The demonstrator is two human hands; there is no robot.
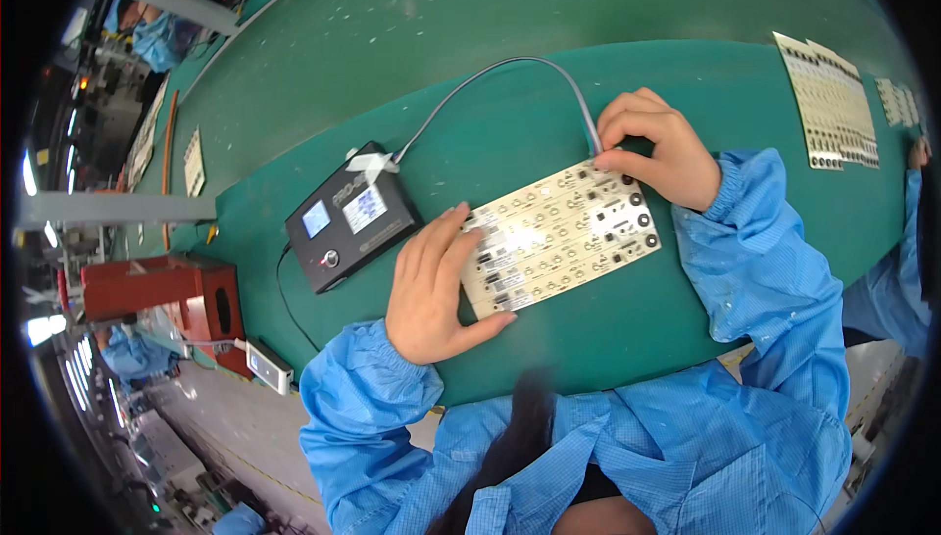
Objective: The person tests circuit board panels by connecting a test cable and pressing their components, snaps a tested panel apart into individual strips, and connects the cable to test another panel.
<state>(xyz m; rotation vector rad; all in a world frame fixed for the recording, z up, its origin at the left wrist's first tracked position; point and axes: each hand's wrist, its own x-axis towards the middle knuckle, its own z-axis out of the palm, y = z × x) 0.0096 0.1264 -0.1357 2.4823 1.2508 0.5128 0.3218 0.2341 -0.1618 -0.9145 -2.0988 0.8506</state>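
A cream circuit board panel (559, 236) with rows of small parts lies on the green mat in front of me. My left hand (431, 285) rests over its left end, fingers spread, with the thumb along the lower edge. At the far right corner, my right hand (662, 143) pinches the end of a grey cable (586, 114) against the board. The plug itself is mostly covered by my fingers. From there the cable arcs back to a black box-shaped device (353, 217) with a small lit screen, a label and a round knob, standing left of the board.
More board panels (828, 104) lie overlapped at the far right, near another person's blue sleeve (892, 290). A red-brown metal box (162, 300) and a small white device (270, 366) stand at the left. A thin black wire (284, 295) runs from the black device.
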